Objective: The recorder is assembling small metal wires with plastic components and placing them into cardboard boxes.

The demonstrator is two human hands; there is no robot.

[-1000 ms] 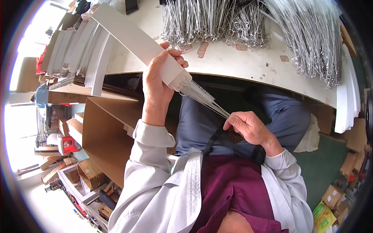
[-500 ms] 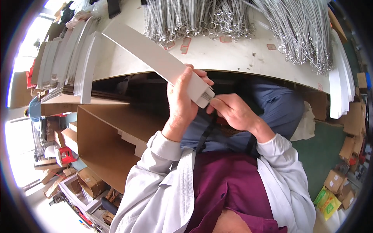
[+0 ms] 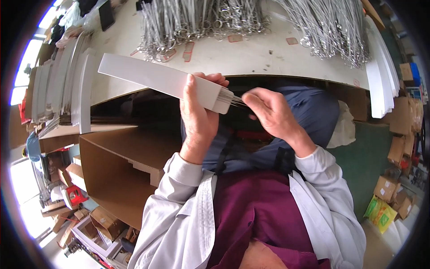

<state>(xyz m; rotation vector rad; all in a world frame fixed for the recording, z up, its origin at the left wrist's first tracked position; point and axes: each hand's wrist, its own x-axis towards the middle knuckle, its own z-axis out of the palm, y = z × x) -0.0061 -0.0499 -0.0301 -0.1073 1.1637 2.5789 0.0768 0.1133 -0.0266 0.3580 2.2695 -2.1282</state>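
My left hand (image 3: pixel 197 119) is wrapped round a long, narrow white cardboard box (image 3: pixel 148 78), held slantwise above my lap. The box's open end faces right, with a flap at its lower edge. A few thin metal rods (image 3: pixel 234 99) stick out of that end. My right hand (image 3: pixel 273 112) is closed at their outer ends, thumb and forefinger together; the exact grip is partly hidden. What lies deeper inside the box cannot be seen.
Bundles of thin metal rods with ringed ends (image 3: pixel 179 27) lie along the white table (image 3: pixel 251 56). Flat white boxes stand stacked at the left (image 3: pixel 67 85) and right (image 3: pixel 380 76). A large open carton (image 3: pixel 121 166) sits left of my lap. A dark phone (image 3: pixel 106 15) lies on the table.
The right hand has moved away from the box's open end, and more of the rods now shows outside it. The box has turned to a flatter slant. The whole view has shifted slightly.
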